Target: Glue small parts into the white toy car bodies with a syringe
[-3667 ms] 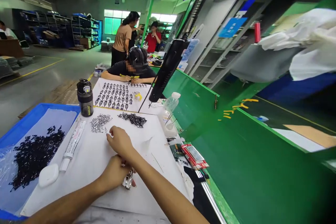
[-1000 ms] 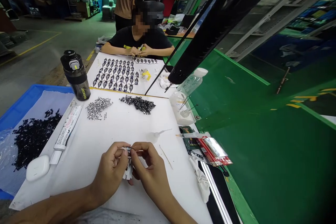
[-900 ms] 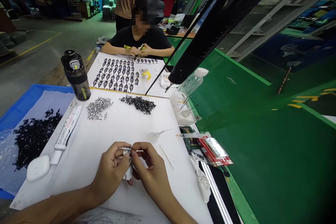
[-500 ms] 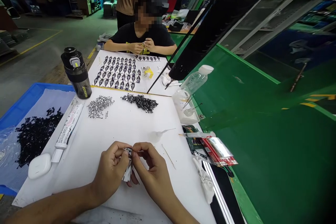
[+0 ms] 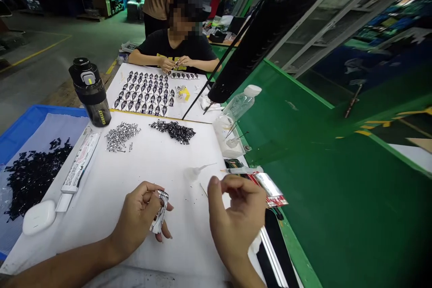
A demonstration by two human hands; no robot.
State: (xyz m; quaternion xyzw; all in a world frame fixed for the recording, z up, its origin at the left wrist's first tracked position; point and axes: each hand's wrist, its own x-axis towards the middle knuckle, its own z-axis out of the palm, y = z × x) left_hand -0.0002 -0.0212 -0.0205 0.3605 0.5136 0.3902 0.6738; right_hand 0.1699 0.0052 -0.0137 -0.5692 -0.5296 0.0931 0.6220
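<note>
Gripped between the fingers and thumb of my left hand (image 5: 143, 216) is a small shiny silver metal part (image 5: 159, 216), with a dark spot at its top end. My right hand (image 5: 238, 216) is raised off to the right, apart from that part. Its fingers are loosely bent, the thumb stands away from them, and nothing shows in them. Beyond the hands lies a translucent dropper bottle (image 5: 192, 173) with a thin nozzle. A thin stick (image 5: 203, 190) is partly hidden behind my right hand. Further back are a pile of small silver pieces (image 5: 122, 137) and a pile of small black pieces (image 5: 173, 132).
To the left are a white tube (image 5: 80, 162), a white case (image 5: 39, 217), a dark drink bottle (image 5: 90, 92) and a blue tray (image 5: 20, 130) of black pieces. A syringe (image 5: 243, 170) and clear bottle (image 5: 241, 102) stand right. Opposite, a co-worker (image 5: 175, 49) sits behind rows of parts.
My right hand has let go of the silver part and moved right and nearer the camera. The part stays in my left hand. The view has shifted slightly to the right.
</note>
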